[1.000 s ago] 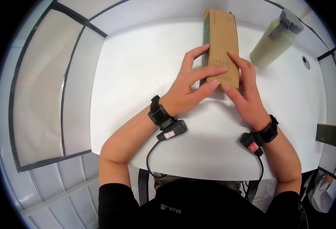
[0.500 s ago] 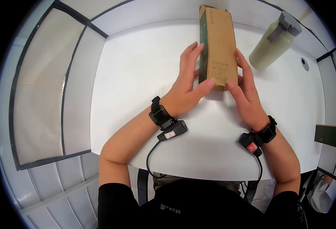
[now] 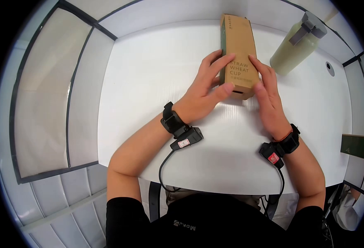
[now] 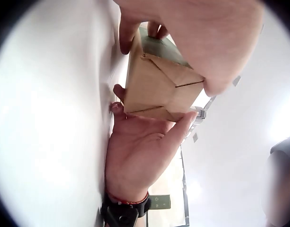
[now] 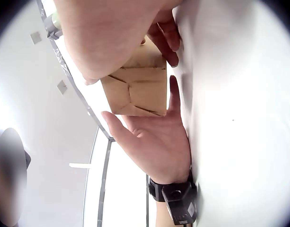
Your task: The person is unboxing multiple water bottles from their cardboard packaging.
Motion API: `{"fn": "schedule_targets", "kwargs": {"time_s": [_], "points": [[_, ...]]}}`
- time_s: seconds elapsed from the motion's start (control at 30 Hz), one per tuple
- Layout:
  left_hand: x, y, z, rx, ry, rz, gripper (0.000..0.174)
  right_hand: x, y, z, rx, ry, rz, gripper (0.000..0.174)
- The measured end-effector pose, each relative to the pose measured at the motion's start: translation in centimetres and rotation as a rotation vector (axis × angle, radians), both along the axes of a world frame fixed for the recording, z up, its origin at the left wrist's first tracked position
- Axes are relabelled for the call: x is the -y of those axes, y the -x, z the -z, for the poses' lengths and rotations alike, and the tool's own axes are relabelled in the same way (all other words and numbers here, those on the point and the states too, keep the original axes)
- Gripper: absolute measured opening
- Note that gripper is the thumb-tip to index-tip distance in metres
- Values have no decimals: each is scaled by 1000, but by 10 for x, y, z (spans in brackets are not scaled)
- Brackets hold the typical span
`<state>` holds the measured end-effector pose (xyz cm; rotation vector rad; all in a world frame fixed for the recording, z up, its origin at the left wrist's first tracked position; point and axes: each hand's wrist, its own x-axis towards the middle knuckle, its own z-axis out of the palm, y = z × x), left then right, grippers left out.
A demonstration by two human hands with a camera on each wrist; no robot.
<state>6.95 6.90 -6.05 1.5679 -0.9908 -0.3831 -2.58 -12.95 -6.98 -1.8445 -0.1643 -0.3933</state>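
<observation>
A long brown cardboard box point(image 3: 240, 45) printed "STRAW WHEAT CUP" is held between both hands over the white table, its near end toward the person. My left hand point(image 3: 200, 93) grips its left side, with fingers reaching onto the top face and the thumb at the near end. On the opposite side, my right hand point(image 3: 271, 101) holds it, fingers along the long edge and thumb by the near corner. The left wrist view shows the folded end flaps point(image 4: 166, 90) closed, with a green side panel point(image 4: 164, 47). Fingertips show beneath the box there.
A pale green bottle point(image 3: 295, 49) with a grey lid stands at the back right of the white table point(image 3: 157, 66). Near it is a round hole point(image 3: 330, 68) in the tabletop. A dark green box point(image 3: 356, 146) sits at the right edge. White panels enclose the table.
The box has tilted, so its near end face and a dark slot now show in the head view. My left fingers lifted off the top face, then came back farther up. The right thumb shifted rightward.
</observation>
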Motion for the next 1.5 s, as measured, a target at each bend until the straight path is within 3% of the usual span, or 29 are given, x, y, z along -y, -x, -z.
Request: {"fn": "schedule_targets", "kwargs": {"time_s": [0.07,0.17,0.3,0.4,0.43,0.53,0.57,0.6,0.73,0.87,1.0,1.17,1.5], "points": [[-3,-2,-5,14,-41,10,70,-4,1,0,-38,-73,-26,57],[1,0,7,-125,110,-126,84,-5,1,-2,-10,-24,-79,74],[4,1,8,-143,107,-202,108,-8,2,-2,33,-75,-131,99],[2,0,6,-274,100,-77,112,-4,0,0,62,86,-182,98],[2,2,3,-318,77,-90,116,-7,2,-1,59,66,-147,82],[3,4,-1,-138,42,-146,112,10,4,-4,194,197,41,58],[2,4,-1,-128,47,-180,109,9,5,-4,323,94,204,39],[2,5,1,-119,52,-214,106,13,7,-1,386,144,345,36],[0,9,-3,-60,27,-218,96,31,-5,-1,455,273,741,43],[-2,9,-8,-96,-18,-192,96,72,-23,4,428,281,967,68],[-1,10,-6,-128,9,-202,95,77,-28,0,335,147,772,85],[-1,12,-8,-161,-3,-177,97,63,-28,-9,166,-198,604,88],[1,12,-3,-134,43,-160,92,79,-32,8,149,-123,556,72]]}}
